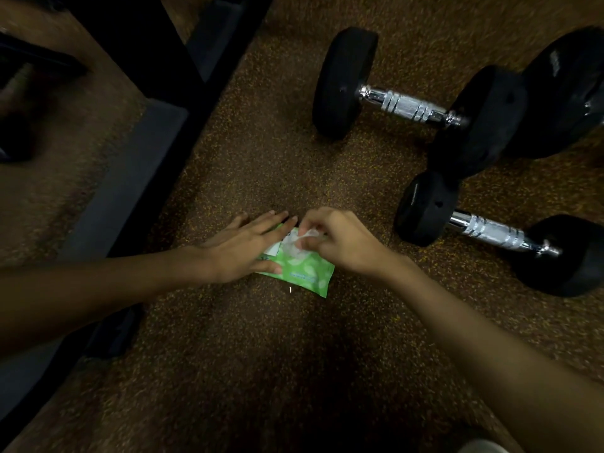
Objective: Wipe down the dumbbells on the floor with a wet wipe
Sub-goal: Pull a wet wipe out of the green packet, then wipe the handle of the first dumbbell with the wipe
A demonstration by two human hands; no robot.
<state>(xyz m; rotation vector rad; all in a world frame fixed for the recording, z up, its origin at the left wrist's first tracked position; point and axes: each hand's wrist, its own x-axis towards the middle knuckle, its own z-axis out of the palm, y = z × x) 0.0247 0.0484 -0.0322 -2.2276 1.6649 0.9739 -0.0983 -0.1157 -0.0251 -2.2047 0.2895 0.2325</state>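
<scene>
Head view: L hand (242,246) lies flat, fingers straight, pinning green wipe pack (304,273) to floor (261,354); R hand (340,243) fingers pinch wet wipe (302,240) at pack's opening. To its right lies near dumbbell (487,232), handle running left-right; R hand closer.

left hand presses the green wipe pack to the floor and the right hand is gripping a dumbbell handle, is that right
Not quite. The head view shows the right hand pinching a white wipe at the green wipe pack opening, not gripping a dumbbell handle; the dumbbells lie untouched. The left hand does press the pack to the floor.
</scene>
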